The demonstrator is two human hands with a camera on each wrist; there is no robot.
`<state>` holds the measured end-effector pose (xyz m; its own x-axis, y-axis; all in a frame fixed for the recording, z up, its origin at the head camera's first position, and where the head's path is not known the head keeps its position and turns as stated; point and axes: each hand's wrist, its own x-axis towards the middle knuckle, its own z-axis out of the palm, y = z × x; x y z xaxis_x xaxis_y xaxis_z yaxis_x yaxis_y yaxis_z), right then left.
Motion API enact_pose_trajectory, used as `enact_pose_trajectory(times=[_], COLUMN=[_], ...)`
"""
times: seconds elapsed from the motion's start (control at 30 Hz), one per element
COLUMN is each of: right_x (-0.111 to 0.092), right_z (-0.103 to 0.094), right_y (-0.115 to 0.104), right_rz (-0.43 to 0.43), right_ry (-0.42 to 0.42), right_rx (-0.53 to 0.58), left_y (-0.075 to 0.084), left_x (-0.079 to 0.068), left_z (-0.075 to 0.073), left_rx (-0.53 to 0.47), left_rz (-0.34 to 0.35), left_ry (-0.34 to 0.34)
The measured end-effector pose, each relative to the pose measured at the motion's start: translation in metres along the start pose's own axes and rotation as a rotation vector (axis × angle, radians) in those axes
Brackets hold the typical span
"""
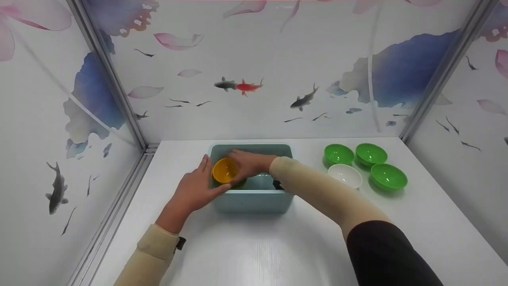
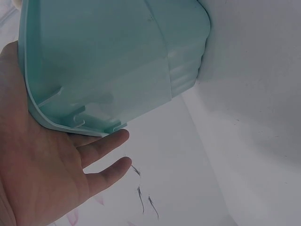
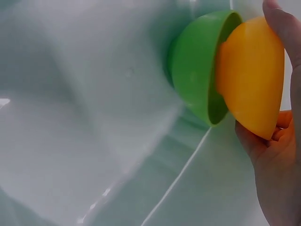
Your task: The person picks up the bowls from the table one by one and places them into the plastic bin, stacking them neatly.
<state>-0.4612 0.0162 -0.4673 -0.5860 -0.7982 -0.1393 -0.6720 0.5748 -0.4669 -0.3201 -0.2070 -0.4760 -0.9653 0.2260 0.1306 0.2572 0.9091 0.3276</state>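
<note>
Centre of frame: your right hand (image 1: 249,163) grips the yellow bowl (image 1: 223,171) at the mouth of a green bowl (image 3: 193,70) inside the basin (image 1: 252,203); your left hand (image 1: 194,188), fingers outstretched, touches its rim. Lowering evenly should nest cleanly.

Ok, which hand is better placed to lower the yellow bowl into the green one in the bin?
Likely the right hand: it holds the yellow bowl, its base at the mouth of the green bowl; the left hand only touches the bin.
</note>
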Motion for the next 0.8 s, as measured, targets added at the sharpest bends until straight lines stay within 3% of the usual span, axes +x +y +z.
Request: enact_pose_trajectory(times=[0.5, 0.8], right_x=[0.0045, 0.0078], right_z=[0.0059, 0.0099], right_y=[0.0041, 0.0063], right_rz=[0.043, 0.038], right_ry=[-0.063, -0.14], right_rx=[-0.08, -0.185], left_y=[0.0015, 0.002], left_x=[-0.0009, -0.0012], left_z=[-0.0011, -0.0018], left_rx=[-0.011, 0.003], left_rz=[-0.009, 0.002], left_ry=[-0.006, -0.002])
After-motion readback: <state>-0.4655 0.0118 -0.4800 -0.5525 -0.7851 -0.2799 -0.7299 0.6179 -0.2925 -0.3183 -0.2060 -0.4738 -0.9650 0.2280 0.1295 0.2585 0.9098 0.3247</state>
